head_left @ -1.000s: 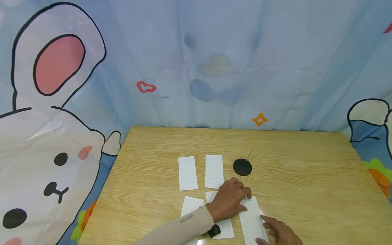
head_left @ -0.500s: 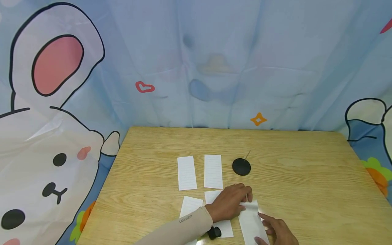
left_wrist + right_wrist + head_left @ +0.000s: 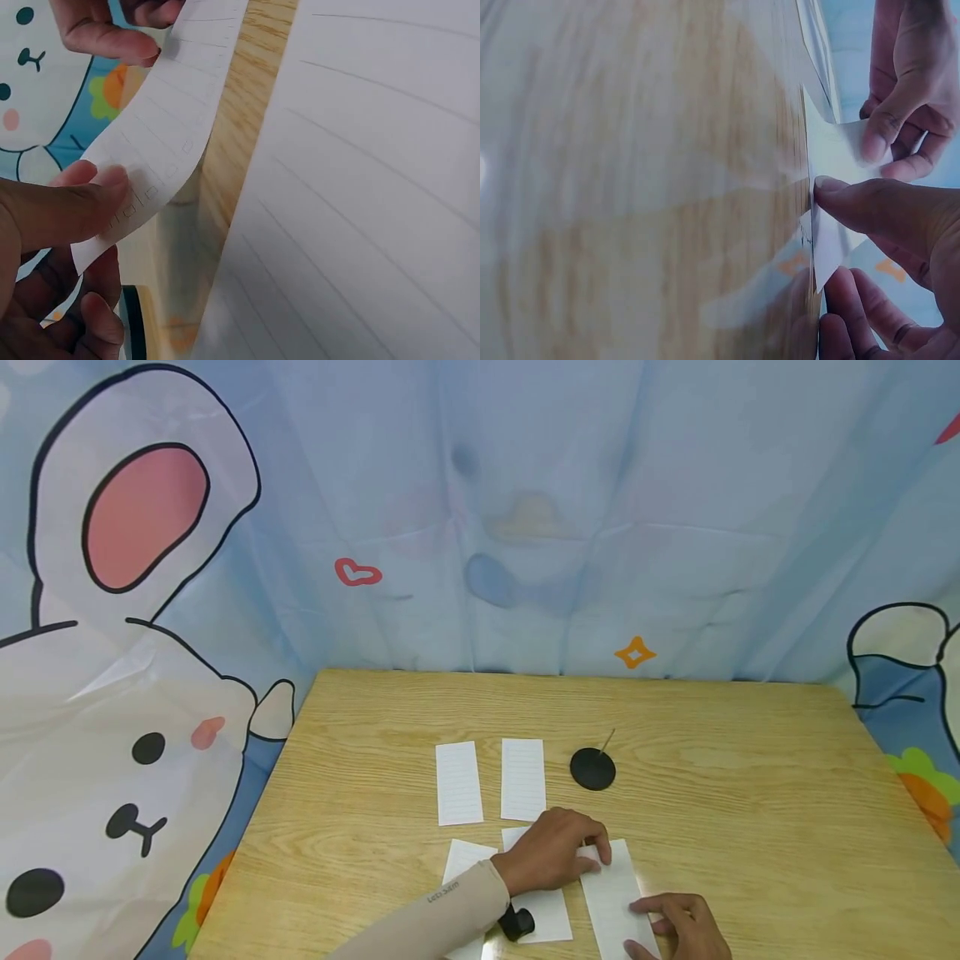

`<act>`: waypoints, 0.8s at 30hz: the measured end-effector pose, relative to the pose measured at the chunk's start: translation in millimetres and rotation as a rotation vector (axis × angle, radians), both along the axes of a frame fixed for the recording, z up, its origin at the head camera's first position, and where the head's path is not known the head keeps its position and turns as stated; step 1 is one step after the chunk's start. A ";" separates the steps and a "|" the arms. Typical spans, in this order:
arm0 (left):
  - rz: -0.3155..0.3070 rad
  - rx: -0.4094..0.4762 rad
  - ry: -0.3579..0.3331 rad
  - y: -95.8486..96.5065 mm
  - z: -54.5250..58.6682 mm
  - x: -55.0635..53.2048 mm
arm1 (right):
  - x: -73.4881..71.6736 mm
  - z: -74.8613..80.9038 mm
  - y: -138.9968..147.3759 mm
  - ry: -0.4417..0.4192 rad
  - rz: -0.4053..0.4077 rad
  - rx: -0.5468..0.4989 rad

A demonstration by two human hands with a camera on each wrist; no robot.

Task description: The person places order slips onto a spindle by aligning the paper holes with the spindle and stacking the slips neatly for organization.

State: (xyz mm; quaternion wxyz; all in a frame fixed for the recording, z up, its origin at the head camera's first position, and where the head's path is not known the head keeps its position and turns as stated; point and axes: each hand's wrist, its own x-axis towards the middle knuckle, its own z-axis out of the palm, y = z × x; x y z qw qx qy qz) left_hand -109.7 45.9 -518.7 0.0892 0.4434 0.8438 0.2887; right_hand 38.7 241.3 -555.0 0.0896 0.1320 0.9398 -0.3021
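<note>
My left hand point(image 3: 551, 852) pinches the far end of a lined white paper slip point(image 3: 618, 897) at the table's near middle. In the left wrist view the slip point(image 3: 161, 124) bends upward, its end between thumb point(image 3: 82, 206) and fingers, with faint marks near the thumb. At the slip's right edge, my right hand point(image 3: 682, 927) holds it, index finger and thumb set apart. The right wrist view has the right thumb point(image 3: 855, 199) on the paper point(image 3: 832, 157), curled fingers lower down. Under the left forearm lie two more slips, a left one point(image 3: 468, 860) and a right one point(image 3: 551, 918), partly hidden.
Two lined slips, a left one point(image 3: 459, 783) and a right one point(image 3: 523, 779), lie farther back on the wooden table point(image 3: 750, 777). Beside them stands a black round base point(image 3: 592, 769) with a thin upright rod. A printed cloth curtain point(image 3: 525, 527) hangs behind the table.
The left hand has shifted slightly left and nearer with the slip's far end. That end looked raised half a second ago and lies flatter now. The right hand stays nearly in place.
</note>
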 end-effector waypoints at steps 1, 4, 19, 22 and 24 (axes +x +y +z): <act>0.004 0.006 -0.016 -0.5 0.5 -0.4 | 0.2 -0.2 -0.2 -0.001 0.003 0.000; 0.018 0.027 -0.056 -1.9 3.0 -1.1 | 0.8 -1.1 -0.8 -0.001 0.005 -0.002; 0.124 0.128 -0.220 -8.7 16.3 -3.8 | -0.9 -0.9 -0.5 -0.035 -0.106 -0.185; 0.143 0.168 -0.259 -10.7 18.4 -5.9 | -3.2 0.1 -0.7 -0.090 -0.165 -0.284; 0.157 0.198 -0.280 -11.9 20.3 -7.0 | -3.5 2.1 -1.5 -0.090 -0.196 -0.316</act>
